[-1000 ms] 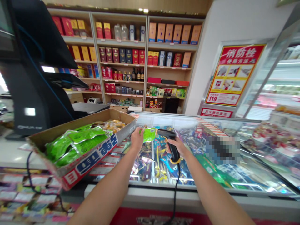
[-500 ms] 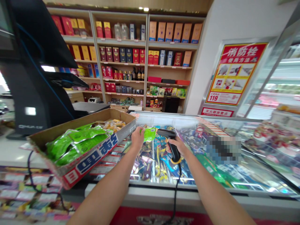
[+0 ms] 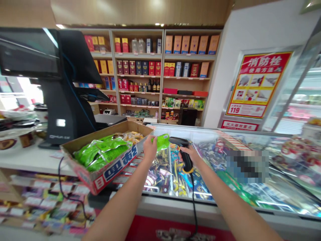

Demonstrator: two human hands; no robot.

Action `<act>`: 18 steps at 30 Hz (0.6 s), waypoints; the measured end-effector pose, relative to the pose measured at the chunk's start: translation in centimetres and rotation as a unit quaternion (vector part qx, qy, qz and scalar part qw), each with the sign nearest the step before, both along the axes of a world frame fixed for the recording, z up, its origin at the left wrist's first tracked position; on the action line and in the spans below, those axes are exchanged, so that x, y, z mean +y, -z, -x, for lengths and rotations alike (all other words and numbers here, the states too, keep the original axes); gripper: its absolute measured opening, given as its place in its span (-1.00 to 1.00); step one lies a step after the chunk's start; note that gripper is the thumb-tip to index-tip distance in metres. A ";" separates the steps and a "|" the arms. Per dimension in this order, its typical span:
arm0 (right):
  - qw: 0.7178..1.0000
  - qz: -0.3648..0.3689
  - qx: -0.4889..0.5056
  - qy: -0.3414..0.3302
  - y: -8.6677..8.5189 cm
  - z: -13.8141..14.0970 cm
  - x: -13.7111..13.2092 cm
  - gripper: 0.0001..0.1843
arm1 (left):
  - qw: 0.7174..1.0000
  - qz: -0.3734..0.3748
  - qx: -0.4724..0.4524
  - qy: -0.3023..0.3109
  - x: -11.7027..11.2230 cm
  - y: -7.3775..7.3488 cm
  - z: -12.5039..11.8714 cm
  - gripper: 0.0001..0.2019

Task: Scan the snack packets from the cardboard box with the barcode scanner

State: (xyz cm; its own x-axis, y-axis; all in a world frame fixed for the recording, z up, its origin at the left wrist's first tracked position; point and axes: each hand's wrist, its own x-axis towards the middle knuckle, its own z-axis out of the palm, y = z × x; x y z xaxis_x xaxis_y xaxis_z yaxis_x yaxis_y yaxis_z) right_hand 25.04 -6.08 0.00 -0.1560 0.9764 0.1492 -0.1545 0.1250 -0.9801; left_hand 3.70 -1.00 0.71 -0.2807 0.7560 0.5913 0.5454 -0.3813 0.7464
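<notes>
My left hand [image 3: 149, 149] is closed on a small green snack packet [image 3: 161, 141], held up over the glass lid of a chest freezer [image 3: 215, 140]. My right hand [image 3: 192, 156] grips a black corded barcode scanner [image 3: 183, 150] by its handle. The scanner's head points left at the packet, almost touching it. The scanner's cable hangs down over the freezer's front edge. To the left, an open cardboard box [image 3: 110, 167] holds more green packets [image 3: 100, 152] and some yellow ones.
A black checkout terminal [image 3: 60, 100] with a screen stands on the counter at left. Shelves of boxed goods and bottles [image 3: 155, 70] fill the back wall. A red fire-hydrant poster [image 3: 258, 83] hangs at right. A glass display case runs along the right.
The view has lifted and swung left, so the terminal's screen now shows. Both hands keep the packet and scanner together, raised slightly.
</notes>
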 end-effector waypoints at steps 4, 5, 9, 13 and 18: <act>0.999 -0.026 -0.010 -0.034 -2.7 4.3 -0.3 -0.61 | 0.998 -0.044 -0.009 -0.033 -2.7 -3.9 4.3 -0.85; 0.999 -0.033 -0.007 -0.041 -3.2 5.6 -0.4 -0.62 | 0.997 -0.052 -0.010 -0.052 -3.4 -4.8 5.7 -0.85; 0.996 -0.052 -0.006 -0.077 -4.5 10.5 -0.7 -0.62 | 0.988 -0.066 -0.008 -0.139 -5.8 -7.4 11.5 -0.84; 0.995 -0.047 -0.007 -0.089 -4.8 13.7 -1.1 -0.60 | 0.974 -0.052 0.010 -0.219 -7.3 -8.3 16.0 -0.75; 0.995 -0.036 -0.006 -0.090 -4.4 14.4 -1.8 -0.61 | 0.963 -0.100 0.051 -0.245 -8.2 -8.0 16.9 -0.74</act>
